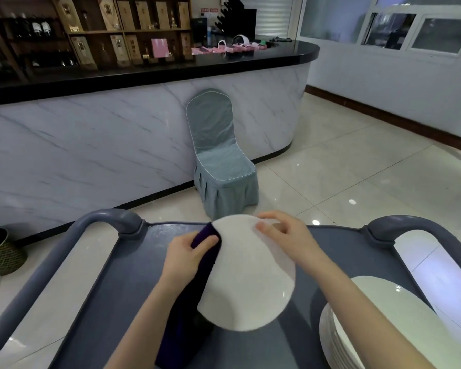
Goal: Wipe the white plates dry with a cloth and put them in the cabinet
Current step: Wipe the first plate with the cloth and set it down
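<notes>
A white plate (246,280) is held tilted above the grey cart top (112,302). My right hand (285,235) grips its far right rim, thumb on the face and fingers behind. My left hand (188,255) grips a dark purple cloth (194,283) against the plate's left edge; the cloth hangs down under the plate. A stack of several white plates (378,331) stands on the cart at the lower right, partly hidden by my right forearm.
The cart has grey tube handles at the left (64,243) and right (421,227). A covered grey chair (221,161) stands ahead against a marble-fronted bar counter (91,145). A dark bin (0,251) sits on the tiled floor at the left.
</notes>
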Demonstrator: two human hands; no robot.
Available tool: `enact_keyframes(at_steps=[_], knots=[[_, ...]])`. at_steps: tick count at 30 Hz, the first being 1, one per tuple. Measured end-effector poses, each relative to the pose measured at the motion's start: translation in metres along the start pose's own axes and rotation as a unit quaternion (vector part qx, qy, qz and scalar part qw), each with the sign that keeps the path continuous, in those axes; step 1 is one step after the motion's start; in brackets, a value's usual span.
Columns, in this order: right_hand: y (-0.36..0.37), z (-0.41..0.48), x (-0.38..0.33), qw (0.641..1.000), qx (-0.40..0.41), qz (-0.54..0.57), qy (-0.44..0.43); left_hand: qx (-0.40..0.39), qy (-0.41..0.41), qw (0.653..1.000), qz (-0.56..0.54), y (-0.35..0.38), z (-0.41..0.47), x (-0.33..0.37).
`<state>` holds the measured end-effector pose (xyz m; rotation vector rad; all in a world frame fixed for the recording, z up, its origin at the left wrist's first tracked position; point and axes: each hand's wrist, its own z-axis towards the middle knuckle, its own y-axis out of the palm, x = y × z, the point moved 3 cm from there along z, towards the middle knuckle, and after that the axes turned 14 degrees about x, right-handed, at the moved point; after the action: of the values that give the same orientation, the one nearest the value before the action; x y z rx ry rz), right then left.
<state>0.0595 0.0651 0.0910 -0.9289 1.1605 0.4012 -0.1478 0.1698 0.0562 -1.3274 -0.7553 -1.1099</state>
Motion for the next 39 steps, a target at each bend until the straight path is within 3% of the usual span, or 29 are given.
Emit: enact_keyframes(at_steps=[2, 4, 7, 10, 14, 17, 21, 25, 27, 30, 32, 36, 39], knots=[[0.011, 0.0, -0.003, 0.99, -0.111, -0.076, -0.035, -0.067, 0.08, 0.994, 0.031, 0.009, 0.001, 0.01], [0.016, -0.003, 0.0, 0.988, -0.126, -0.08, -0.03, -0.1, 0.1, 0.989, 0.035, 0.016, 0.0, 0.012], [0.01, -0.006, 0.005, 0.998, -0.05, -0.037, -0.022, -0.063, 0.05, 0.997, 0.007, 0.015, -0.001, 0.006], [0.008, -0.016, 0.015, 0.992, 0.087, 0.051, 0.072, 0.034, -0.071, 0.996, -0.05, 0.011, -0.005, -0.011], [0.038, -0.049, 0.034, 0.88, 0.262, 0.272, 0.289, 0.17, -0.286, 0.932, -0.146, 0.028, -0.034, -0.035], [0.046, -0.056, 0.04, 0.882, 0.243, 0.274, 0.296, 0.163, -0.319, 0.919, -0.162, 0.03, -0.039, -0.042], [0.033, -0.048, 0.045, 0.951, 0.169, 0.183, 0.183, 0.16, -0.299, 0.929, -0.152, 0.017, -0.029, -0.042], [0.008, -0.051, 0.043, 0.992, 0.113, 0.006, -0.048, 0.158, -0.281, 0.938, -0.129, 0.003, -0.013, -0.035], [0.002, -0.055, 0.04, 0.959, 0.034, -0.138, -0.246, 0.145, -0.288, 0.938, -0.126, -0.004, -0.006, -0.033], [0.006, -0.061, 0.044, 0.82, -0.031, -0.319, -0.475, 0.099, -0.304, 0.939, -0.128, -0.01, 0.002, -0.027], [0.009, -0.06, 0.042, 0.785, -0.009, -0.326, -0.527, 0.064, -0.305, 0.941, -0.128, -0.01, 0.005, -0.021], [0.015, -0.059, 0.031, 0.749, 0.078, -0.322, -0.573, 0.041, -0.309, 0.941, -0.131, -0.012, 0.01, -0.018], [0.015, -0.062, 0.028, 0.737, 0.083, -0.324, -0.587, 0.026, -0.309, 0.942, -0.128, -0.014, 0.012, -0.02]])
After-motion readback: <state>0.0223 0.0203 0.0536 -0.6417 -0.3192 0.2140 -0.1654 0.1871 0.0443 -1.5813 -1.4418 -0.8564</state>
